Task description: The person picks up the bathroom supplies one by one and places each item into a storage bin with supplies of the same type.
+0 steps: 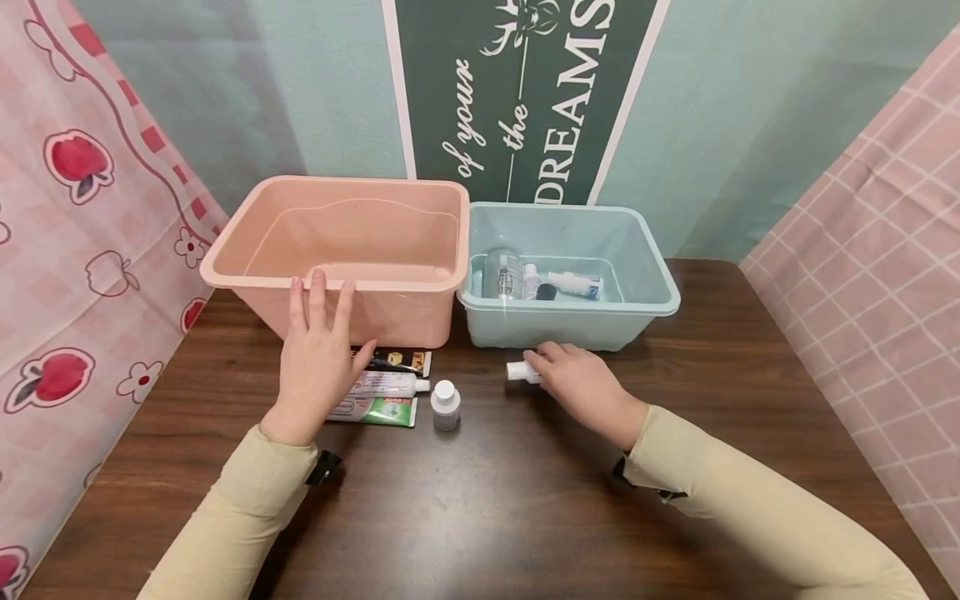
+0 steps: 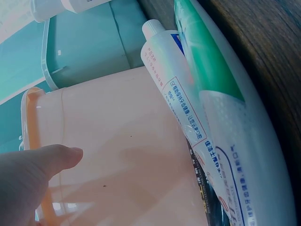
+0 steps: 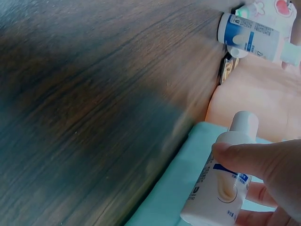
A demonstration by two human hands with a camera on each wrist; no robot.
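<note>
My right hand (image 1: 583, 387) grips a small white lotion bottle (image 3: 218, 188) in front of the blue bin, thumb on one side and fingers on the other. In the head view its white cap points left. My left hand (image 1: 315, 367) touches the front rim of the pink bin (image 1: 352, 285) with extended fingers. Close by that hand lie toothpaste tubes: a green and white one (image 1: 393, 411), a white one (image 1: 390, 384) and a black one (image 1: 408, 360). A second white bottle (image 1: 446, 408) stands upright on the table to their right.
The blue bin (image 1: 570, 321) stands right of the pink one; it holds a clear bottle (image 1: 502, 275), a white bottle (image 1: 573, 283) and other small items. Both sit at the back of the dark wooden table (image 1: 480, 517), before a green curtain (image 1: 720, 100). Pink cloth hangs at both sides.
</note>
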